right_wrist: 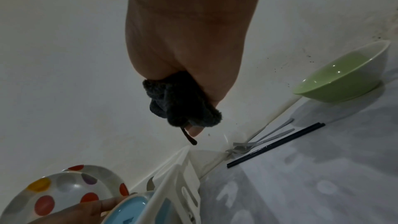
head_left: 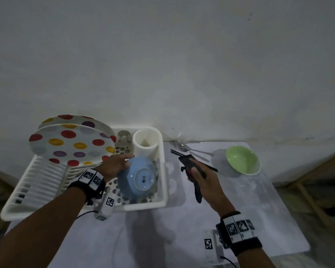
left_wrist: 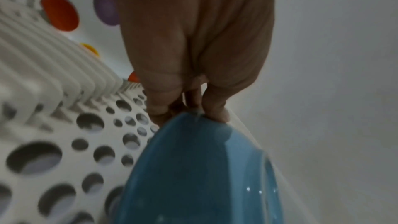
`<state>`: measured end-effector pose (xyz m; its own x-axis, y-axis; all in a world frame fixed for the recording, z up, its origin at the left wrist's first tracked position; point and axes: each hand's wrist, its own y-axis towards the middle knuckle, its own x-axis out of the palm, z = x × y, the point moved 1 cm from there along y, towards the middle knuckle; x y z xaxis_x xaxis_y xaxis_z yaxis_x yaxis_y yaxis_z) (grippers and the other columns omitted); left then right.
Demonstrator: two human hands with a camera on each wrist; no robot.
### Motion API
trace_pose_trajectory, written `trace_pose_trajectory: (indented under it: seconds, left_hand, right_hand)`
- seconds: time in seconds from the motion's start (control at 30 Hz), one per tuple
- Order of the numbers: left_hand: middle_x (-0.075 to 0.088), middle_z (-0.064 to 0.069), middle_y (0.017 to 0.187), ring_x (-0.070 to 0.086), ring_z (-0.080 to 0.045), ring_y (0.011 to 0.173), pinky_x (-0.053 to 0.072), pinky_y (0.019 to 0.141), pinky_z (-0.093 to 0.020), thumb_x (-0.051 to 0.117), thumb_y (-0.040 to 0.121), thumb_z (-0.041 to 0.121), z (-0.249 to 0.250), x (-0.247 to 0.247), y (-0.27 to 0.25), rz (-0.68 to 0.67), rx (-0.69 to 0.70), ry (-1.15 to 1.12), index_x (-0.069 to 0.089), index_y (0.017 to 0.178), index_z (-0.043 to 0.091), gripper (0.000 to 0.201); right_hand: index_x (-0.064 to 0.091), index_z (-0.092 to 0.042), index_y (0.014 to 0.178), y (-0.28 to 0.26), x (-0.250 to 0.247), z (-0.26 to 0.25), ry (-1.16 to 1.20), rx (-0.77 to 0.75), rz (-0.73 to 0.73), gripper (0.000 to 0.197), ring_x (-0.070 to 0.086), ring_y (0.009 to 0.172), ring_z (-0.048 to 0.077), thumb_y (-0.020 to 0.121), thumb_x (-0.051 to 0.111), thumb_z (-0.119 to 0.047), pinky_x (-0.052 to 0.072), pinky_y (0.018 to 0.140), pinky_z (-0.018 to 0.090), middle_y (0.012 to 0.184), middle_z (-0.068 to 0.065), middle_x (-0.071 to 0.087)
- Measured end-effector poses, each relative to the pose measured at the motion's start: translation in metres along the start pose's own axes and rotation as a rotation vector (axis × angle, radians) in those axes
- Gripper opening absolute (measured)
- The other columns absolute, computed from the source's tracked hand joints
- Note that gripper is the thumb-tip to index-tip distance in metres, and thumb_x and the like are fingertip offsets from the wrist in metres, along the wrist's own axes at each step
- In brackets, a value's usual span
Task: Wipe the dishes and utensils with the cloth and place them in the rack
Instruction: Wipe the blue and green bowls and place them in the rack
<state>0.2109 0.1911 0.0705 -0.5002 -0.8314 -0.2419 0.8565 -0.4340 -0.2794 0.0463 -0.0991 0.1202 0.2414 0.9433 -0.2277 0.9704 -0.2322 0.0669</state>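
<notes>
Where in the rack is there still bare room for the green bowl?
Free: the slotted rows in front of the two spotted plates, left of the left hand. Crowded: the perforated floor, where that hand holds the blue bowl, with the white utensil cup right behind. The green bowl waits on the mat.

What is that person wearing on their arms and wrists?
No sleeves: both forearms are bare. The left hand and right hand each have a black wrist strap carrying white blocks printed with black square codes; thin black cables trail from both.
</notes>
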Motion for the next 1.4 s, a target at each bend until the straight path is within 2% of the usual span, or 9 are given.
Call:
trace_pose_trajectory:
  seconds: [0.1,0.37,0.5,0.63,0.73,0.97,1.1,1.27,1.4]
  left_hand:
    - [0.065,-0.017,0.103,0.067,-0.015,0.091,0.055,0.075,-0.028,0.054,0.096,0.004,-0.001,-0.009,0.016,-0.063,-0.1,0.22,0.057,0.128,0.004,0.032]
    - [0.067,-0.013,0.088,0.061,-0.024,0.075,0.053,0.068,-0.035,0.055,0.095,0.015,-0.01,-0.01,0.024,-0.234,-0.363,0.555,0.061,0.127,0.012,0.033]
    - [0.062,-0.015,0.126,0.064,-0.028,0.103,0.055,0.093,-0.042,0.059,0.092,0.013,-0.005,-0.008,0.019,-0.256,-0.355,0.578,0.058,0.128,0.009,0.036]
    - [0.072,-0.003,0.095,0.065,-0.013,0.071,0.057,0.063,-0.024,0.061,0.091,0.011,0.018,-0.005,0.012,-0.249,-0.256,0.464,0.063,0.121,0.007,0.03]
    - [0.071,-0.003,0.092,0.066,-0.016,0.077,0.052,0.061,-0.021,0.06,0.091,0.007,0.05,0.01,0.0,-0.221,-0.151,0.332,0.062,0.115,0.011,0.024]
    - [0.071,-0.012,0.105,0.068,-0.018,0.087,0.051,0.071,-0.023,0.062,0.092,0.014,0.1,0.102,-0.021,-0.282,0.025,0.101,0.063,0.111,0.014,0.019]
    - [0.069,-0.008,0.102,0.069,-0.016,0.081,0.052,0.07,-0.023,0.061,0.093,0.013,0.116,0.171,-0.004,-0.315,0.034,0.004,0.062,0.115,0.012,0.022]
    - [0.064,-0.007,0.091,0.066,-0.024,0.078,0.054,0.069,-0.032,0.057,0.091,0.011,0.126,0.265,0.047,-0.303,-0.082,-0.148,0.06,0.119,0.018,0.029]
    - [0.059,-0.01,0.103,0.063,-0.026,0.08,0.055,0.065,-0.033,0.05,0.095,0.016,0.123,0.329,0.094,-0.294,-0.204,-0.205,0.057,0.121,0.028,0.03]
  right_hand:
    - [0.065,-0.052,0.111,0.004,0.001,0.004,-0.01,0.022,-0.002,0.036,0.062,0.084,0.023,0.1,0.051,-0.021,0.052,0.089,0.056,0.098,-0.005,0.071]
    - [0.062,-0.053,0.113,0.011,0.01,0.002,-0.032,0.041,-0.024,0.034,0.063,0.096,0.037,0.099,0.053,-0.023,0.053,0.09,0.052,0.102,0.008,0.069]
    - [0.062,-0.036,0.122,0.007,0.014,0.0,-0.033,0.055,-0.01,0.029,0.064,0.091,0.036,0.098,0.054,-0.022,0.055,0.086,0.045,0.1,0.01,0.07]
    - [0.06,-0.033,0.124,-0.005,0.017,-0.009,-0.067,0.053,0.006,0.029,0.06,0.074,0.02,0.098,0.054,-0.021,0.053,0.069,0.028,0.089,0.012,0.07]
    - [0.061,-0.035,0.123,-0.021,0.017,-0.015,-0.056,0.054,0.034,0.029,0.052,0.066,0.021,0.099,0.054,-0.022,0.047,0.061,0.035,0.078,0.012,0.062]
    - [0.063,-0.036,0.119,-0.051,-0.024,-0.019,-0.056,0.016,0.153,0.029,0.05,0.064,0.018,0.099,0.052,-0.018,0.046,0.056,0.028,0.075,-0.008,0.064]
    - [0.062,-0.042,0.112,-0.054,-0.071,-0.003,-0.033,0.033,0.249,0.03,0.054,0.07,0.014,0.099,0.053,-0.016,0.047,0.064,0.022,0.078,0.002,0.065]
    - [0.062,-0.046,0.115,-0.054,-0.141,0.031,-0.053,0.067,0.342,0.032,0.058,0.074,0.03,0.099,0.053,-0.02,0.05,0.075,0.037,0.097,0.027,0.063]
    - [0.062,-0.05,0.114,-0.047,-0.197,0.053,-0.087,0.107,0.353,0.038,0.059,0.092,0.04,0.1,0.05,-0.017,0.054,0.083,0.048,0.099,0.001,0.07]
